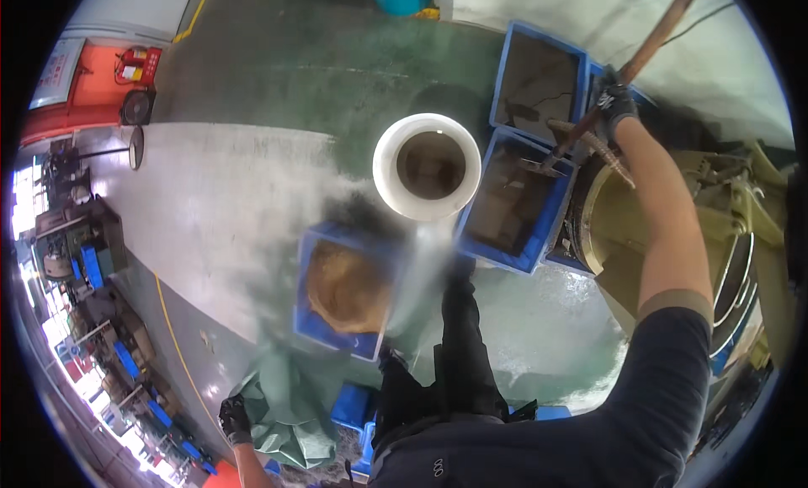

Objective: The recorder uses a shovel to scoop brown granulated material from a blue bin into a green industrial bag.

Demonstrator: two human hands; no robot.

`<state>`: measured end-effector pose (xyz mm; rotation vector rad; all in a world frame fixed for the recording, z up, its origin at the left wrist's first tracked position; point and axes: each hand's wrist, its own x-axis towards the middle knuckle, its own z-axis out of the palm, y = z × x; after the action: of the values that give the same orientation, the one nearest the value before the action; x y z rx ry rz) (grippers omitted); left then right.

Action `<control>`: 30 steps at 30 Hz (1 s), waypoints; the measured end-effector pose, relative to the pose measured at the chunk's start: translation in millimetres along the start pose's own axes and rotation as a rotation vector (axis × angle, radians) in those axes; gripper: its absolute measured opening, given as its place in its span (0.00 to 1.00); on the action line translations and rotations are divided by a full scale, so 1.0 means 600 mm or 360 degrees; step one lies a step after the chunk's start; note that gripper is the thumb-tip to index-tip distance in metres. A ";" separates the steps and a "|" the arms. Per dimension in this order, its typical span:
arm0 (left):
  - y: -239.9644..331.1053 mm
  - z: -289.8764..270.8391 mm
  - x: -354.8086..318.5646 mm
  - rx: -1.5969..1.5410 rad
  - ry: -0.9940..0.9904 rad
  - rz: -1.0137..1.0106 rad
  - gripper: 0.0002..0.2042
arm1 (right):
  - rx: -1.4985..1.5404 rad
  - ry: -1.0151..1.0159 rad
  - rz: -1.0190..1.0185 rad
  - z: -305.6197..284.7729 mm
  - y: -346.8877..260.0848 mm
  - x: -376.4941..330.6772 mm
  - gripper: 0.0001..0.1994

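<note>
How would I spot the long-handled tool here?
Start at the white bucket, then look right to the blue bin beside it. Further right, the gloved right hand grips the tool, whose long, smooth brown handle sets it apart from the ridged tan piece nearby.

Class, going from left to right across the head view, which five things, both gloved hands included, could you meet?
Red fire-extinguisher holder, left gloved hand, blue crate with brown material, white bucket, right gloved hand.

From here I see my gloved right hand (pixel 618 101) gripping a long-handled tool (pixel 658 35), a blue tray (pixel 505 257) and white bucket (pixel 385 166) left of that grip.
</note>
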<state>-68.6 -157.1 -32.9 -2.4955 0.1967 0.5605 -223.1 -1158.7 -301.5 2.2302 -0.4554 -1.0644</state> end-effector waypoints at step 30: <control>-0.368 0.307 0.115 -0.1010 0.0350 -0.0332 0.21 | 0.2503 -0.1059 -0.0358 0.164 -0.377 -0.927 0.21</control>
<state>-14.3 127.7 -90.7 -3.1421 -0.1918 0.2847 -633.6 -726.6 -179.3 3.1081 -1.8668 -1.9735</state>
